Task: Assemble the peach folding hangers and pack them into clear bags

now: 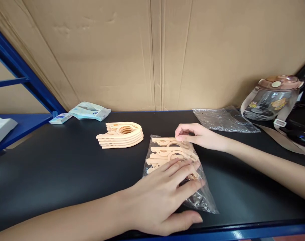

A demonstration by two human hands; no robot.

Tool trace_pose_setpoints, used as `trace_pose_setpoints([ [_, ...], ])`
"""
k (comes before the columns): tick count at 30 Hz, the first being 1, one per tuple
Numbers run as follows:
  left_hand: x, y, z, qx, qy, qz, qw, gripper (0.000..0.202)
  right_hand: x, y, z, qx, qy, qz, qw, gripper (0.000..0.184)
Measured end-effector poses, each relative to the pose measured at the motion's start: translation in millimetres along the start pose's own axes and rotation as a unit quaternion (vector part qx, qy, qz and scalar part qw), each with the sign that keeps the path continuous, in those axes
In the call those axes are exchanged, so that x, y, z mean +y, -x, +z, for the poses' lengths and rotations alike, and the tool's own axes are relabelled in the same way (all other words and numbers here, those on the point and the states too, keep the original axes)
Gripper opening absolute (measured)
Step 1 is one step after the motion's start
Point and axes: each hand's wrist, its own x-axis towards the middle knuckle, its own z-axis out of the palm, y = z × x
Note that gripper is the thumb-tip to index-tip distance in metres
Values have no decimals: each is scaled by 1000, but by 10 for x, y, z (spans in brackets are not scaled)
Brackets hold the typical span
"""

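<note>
A clear plastic bag (207, 197) lies on the black table in front of me, with several beige folding hangers (165, 149) inside it. My left hand (165, 194) rests flat over the near part of the bag, fingers stretched out and apart, covering some of the hangers. At the bag's far right corner, my right hand (192, 134) pinches the bag by the end of the farthest hanger, thumb against fingers. To the left of the bag, a neat stack of several folded beige hangers (121, 135) stands on the table.
Another flat clear bag (225, 118) lies at the back right, beside a strapped water bottle (270, 98). At the back left are a light-blue tissue pack (89, 110) and a small box (60, 118). Cardboard (112, 53) lines the back; a blue metal frame (39, 87) stands left.
</note>
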Motion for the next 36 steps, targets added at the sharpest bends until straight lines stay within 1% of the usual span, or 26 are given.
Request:
trace_pose_setpoints([
  [2, -20, 15, 11, 105, 28, 10, 994, 23, 20, 12, 71, 23, 17, 0, 1000, 23],
  [3, -30, 22, 13, 162, 29, 14, 986, 15, 25, 24, 95, 37, 28, 0, 999, 20],
  [4, -40, 26, 13, 207, 19, 18, 978, 11, 28, 36, 115, 51, 40, 0, 998, 18],
  [5, -48, 27, 11, 234, 1, 23, 972, 13, 29, 47, 132, 65, 53, 2, 996, 17],
  [6, -54, 25, 8, 239, -22, 31, 970, 18, 30, 57, 148, 78, 66, 2, 995, 17],
  [8, -61, 12, 4, 206, -61, 53, 975, 25, 30, 67, 175, 96, 89, 4, 991, 18],
  [9, -63, 3, 5, 188, -76, 65, 977, 24, 31, 69, 188, 103, 99, 4, 990, 18],
  [12, -69, -23, 15, 161, -104, 104, 976, 9, 32, 67, 215, 112, 118, 7, 987, 17],
  [13, -71, -28, 19, 155, -102, 116, 976, 7, 33, 67, 220, 112, 122, 8, 986, 18],
  [15, -73, -30, 20, 144, -79, 137, 977, 9, 39, 66, 222, 109, 126, 10, 986, 19],
  [17, -68, -26, 9, 149, -57, 146, 976, 9, 50, 66, 220, 108, 128, 9, 986, 20],
  [19, -57, -21, -8, 162, -61, 141, 975, 9, 63, 64, 219, 109, 129, 7, 986, 20],
  [22, -38, -24, -21, 163, -97, 114, 975, 26, 76, 63, 225, 114, 124, 6, 986, 20],
  [23, -34, -28, -18, 164, -103, 109, 975, 29, 78, 63, 228, 116, 122, 7, 986, 20],
  [25, -28, -39, -2, 176, -107, 108, 973, 25, 76, 64, 236, 118, 122, 10, 985, 19],
  [28, -22, -51, 24, 186, -109, 122, 969, 11, 66, 65, 244, 119, 124, 13, 985, 19],
  [31, -21, -50, 27, 176, -113, 124, 970, 10, 60, 61, 244, 119, 126, 15, 985, 18],
  [34, -36, -37, 6, 155, -107, 122, 974, 18, 69, 53, 237, 119, 130, 17, 984, 18],
  [36, -54, -22, -8, 134, -101, 137, 976, 23, 88, 46, 230, 121, 130, 16, 984, 17],
])
